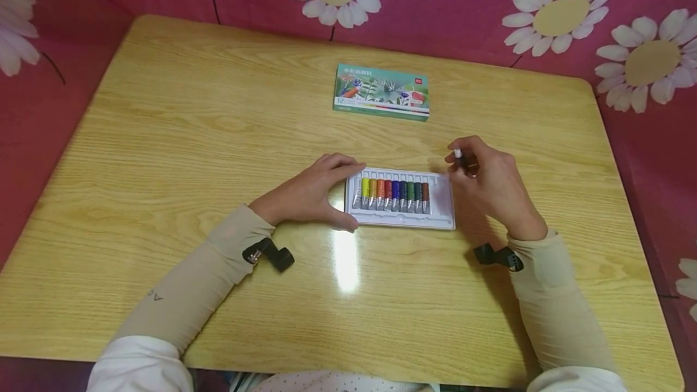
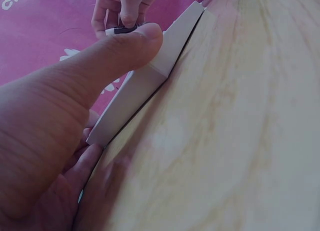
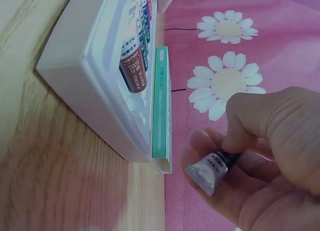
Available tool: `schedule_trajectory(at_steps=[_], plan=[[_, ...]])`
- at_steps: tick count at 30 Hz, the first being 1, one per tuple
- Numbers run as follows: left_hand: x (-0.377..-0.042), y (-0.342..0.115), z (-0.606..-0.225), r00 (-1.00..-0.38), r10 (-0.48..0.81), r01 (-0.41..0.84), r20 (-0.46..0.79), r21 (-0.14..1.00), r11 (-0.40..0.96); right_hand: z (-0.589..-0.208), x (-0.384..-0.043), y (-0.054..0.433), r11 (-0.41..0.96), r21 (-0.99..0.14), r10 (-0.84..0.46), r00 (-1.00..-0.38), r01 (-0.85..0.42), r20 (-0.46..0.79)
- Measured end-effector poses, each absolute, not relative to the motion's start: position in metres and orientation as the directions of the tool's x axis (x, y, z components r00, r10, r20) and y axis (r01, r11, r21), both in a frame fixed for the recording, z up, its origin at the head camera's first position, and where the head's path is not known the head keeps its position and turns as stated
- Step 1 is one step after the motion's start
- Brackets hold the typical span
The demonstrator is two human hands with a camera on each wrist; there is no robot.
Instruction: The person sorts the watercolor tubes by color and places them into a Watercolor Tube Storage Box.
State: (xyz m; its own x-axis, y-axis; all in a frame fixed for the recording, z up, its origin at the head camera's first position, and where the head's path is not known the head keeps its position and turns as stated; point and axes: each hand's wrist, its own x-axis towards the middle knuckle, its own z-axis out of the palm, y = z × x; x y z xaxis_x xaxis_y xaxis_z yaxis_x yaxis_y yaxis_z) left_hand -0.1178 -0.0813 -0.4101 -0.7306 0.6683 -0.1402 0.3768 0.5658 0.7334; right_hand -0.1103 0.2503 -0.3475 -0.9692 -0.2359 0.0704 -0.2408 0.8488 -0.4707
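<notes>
A white plastic tray (image 1: 443, 204) lies on the table with a row of small paint tubes (image 1: 395, 194) in it, running from yellow through red and blue to green and brown. The tray's right end holds no tube. My left hand (image 1: 310, 192) grips the tray's left end, thumb at the near corner and fingers at the far one. Just off the right end, my right hand (image 1: 495, 183) pinches a single paint tube (image 3: 206, 174) with a dark band, a silver crimped end and a white cap. Brown is the nearest tube in the tray (image 3: 134, 73) in the right wrist view.
A green illustrated paint box (image 1: 381, 92) lies flat on the wooden table (image 1: 190, 138), behind the tray. Pink cloth with large white daisies (image 1: 446, 11) hangs behind the table and at its sides.
</notes>
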Motion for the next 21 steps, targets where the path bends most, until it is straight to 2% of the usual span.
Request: schedule_trajectory(at_steps=[8,21], plan=[[-0.1171,-0.0812,-0.4084,-0.730,0.669,0.376,-0.143,0.734,0.566,-0.3442,-0.1090,0.2479,0.834,-0.528,-0.186,-0.983,-0.163,0.010],[-0.1172,-0.0807,-0.4080,-0.733,0.663,0.364,-0.154,0.735,0.573,-0.3441,-0.1091,0.2479,0.816,-0.554,-0.195,-0.981,-0.164,0.003]])
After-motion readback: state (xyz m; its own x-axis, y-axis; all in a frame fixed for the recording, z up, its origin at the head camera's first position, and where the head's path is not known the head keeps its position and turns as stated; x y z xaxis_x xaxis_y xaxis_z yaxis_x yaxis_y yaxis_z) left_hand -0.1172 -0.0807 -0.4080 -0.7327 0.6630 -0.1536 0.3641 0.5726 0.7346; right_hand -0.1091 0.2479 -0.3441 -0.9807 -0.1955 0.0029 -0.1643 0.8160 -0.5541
